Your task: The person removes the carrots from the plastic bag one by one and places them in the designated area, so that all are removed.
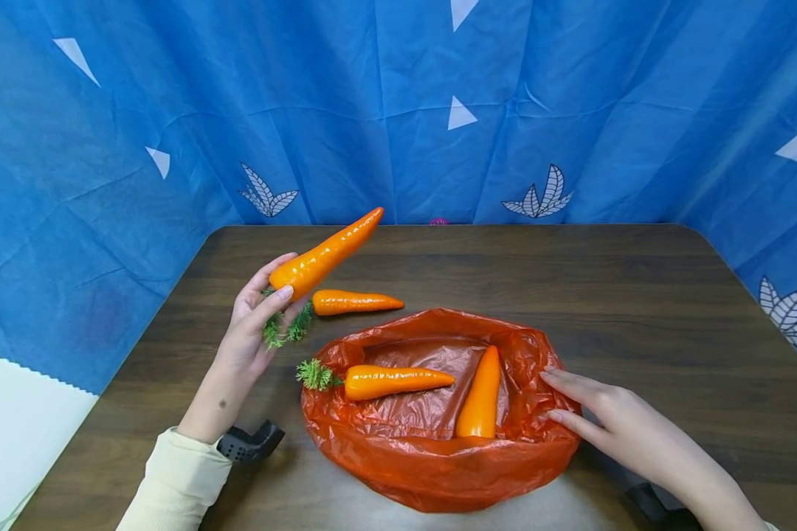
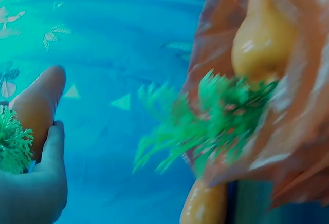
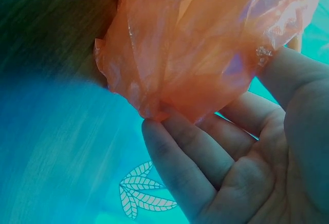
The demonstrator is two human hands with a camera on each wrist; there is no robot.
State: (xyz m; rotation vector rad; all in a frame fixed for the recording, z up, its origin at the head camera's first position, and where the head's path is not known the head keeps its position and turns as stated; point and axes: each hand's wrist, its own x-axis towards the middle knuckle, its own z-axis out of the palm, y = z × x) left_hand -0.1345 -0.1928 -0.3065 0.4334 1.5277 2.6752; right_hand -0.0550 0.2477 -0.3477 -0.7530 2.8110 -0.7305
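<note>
My left hand (image 1: 249, 324) grips an orange carrot (image 1: 325, 257) at its thick end, the tip pointing up and right, above the table left of the bag. Its green leaves hang below the palm. The left wrist view also shows this carrot (image 2: 38, 100) in the hand (image 2: 38, 188). A red plastic bag (image 1: 432, 479) lies wide open, with one carrot (image 1: 398, 381) across its left side and another carrot (image 1: 481, 398) slanting at its right. My right hand (image 1: 611, 417) touches the bag's right rim, fingers nearly straight; in the right wrist view the fingertips meet the plastic (image 3: 175, 54).
Another carrot (image 1: 355, 302) lies on the brown wooden table (image 1: 637, 295) behind the bag, near the held one. A blue patterned curtain (image 1: 385, 110) hangs behind and beside the table. A white surface (image 1: 20, 420) shows at the far left.
</note>
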